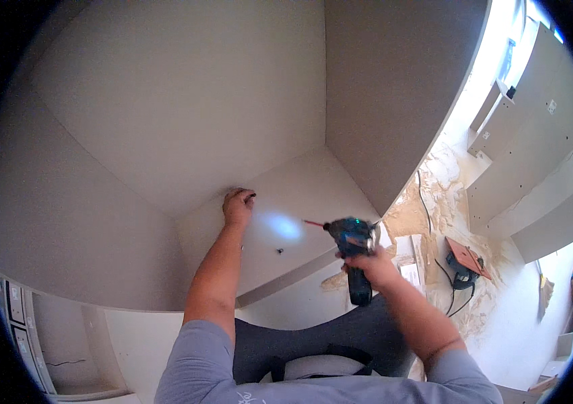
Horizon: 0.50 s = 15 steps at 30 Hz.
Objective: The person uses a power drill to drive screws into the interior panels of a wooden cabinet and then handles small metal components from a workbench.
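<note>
Cordless drill held inside a pale cabinet carcass, the other hand pinching a small dark screw.

The right hand's fingers are wrapped tight round the grip of a dark blue-green cordless drill, so the right hand holds it with its red-tipped bit aimed left over the bottom panel of the cabinet, where the drill's lamp throws a bright spot. The left hand is curled closed at the back corner, with what looks like a small dark screw at its fingertips. A second dark screw lies on the panel between the hands. Outside to the right, sawdust covers the floor around a circular saw with its black cord.
</note>
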### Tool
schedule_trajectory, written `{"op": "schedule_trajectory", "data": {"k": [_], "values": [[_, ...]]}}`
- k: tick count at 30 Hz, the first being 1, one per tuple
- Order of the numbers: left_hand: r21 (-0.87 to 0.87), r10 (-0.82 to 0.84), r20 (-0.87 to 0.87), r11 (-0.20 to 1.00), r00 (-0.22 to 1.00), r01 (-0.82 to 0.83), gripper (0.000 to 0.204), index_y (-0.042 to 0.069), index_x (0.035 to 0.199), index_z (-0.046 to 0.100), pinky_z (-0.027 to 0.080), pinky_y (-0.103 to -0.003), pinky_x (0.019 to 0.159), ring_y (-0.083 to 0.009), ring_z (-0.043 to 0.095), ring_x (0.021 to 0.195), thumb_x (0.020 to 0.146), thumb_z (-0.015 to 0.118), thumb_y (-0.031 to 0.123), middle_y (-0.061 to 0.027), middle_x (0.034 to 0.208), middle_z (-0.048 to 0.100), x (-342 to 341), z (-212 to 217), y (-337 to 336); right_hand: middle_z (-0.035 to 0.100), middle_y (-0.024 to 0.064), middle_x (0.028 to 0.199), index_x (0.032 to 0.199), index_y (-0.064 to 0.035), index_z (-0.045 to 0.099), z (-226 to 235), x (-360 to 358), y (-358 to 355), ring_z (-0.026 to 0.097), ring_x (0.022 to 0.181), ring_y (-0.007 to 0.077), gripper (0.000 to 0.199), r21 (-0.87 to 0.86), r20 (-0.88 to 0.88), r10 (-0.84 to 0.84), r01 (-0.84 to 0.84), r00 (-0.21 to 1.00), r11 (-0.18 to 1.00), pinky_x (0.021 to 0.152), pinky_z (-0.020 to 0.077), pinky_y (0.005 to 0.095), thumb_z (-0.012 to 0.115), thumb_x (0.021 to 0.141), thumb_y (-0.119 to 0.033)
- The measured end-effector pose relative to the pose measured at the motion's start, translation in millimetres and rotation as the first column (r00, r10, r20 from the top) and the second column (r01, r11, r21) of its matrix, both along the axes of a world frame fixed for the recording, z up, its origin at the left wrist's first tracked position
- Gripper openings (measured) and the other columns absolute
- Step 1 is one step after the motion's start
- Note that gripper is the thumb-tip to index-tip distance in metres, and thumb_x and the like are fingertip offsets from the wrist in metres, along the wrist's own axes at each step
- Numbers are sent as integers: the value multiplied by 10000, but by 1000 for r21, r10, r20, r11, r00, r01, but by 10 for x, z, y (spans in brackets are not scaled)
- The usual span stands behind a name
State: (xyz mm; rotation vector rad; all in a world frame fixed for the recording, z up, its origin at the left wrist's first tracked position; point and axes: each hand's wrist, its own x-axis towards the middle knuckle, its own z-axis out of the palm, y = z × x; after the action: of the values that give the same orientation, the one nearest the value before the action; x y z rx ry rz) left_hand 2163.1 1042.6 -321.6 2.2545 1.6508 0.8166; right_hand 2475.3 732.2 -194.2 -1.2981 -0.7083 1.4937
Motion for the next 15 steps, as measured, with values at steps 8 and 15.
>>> {"op": "schedule_trajectory", "data": {"k": [8,15], "values": [[-48,-41,117,998,992,46,277,166,1084,771,491,-425,1013,-323,629,1117,809,799,189,-103,1148,690,-169,-125,211,726,107,949,1098,28,668,351,-432,1505,702,755,194,286,38,352,233,-262,907,964,701,569,339,751,868,-120],[-53,-16,49,998,999,19,273,202,1098,779,478,-453,1009,-305,607,1144,832,778,262,-77,1152,691,-32,-51,155,716,128,882,1008,33,692,363,-837,2193,709,713,219,247,0,324,308,-326,895,945,645,579,364,768,832,-123]]}}
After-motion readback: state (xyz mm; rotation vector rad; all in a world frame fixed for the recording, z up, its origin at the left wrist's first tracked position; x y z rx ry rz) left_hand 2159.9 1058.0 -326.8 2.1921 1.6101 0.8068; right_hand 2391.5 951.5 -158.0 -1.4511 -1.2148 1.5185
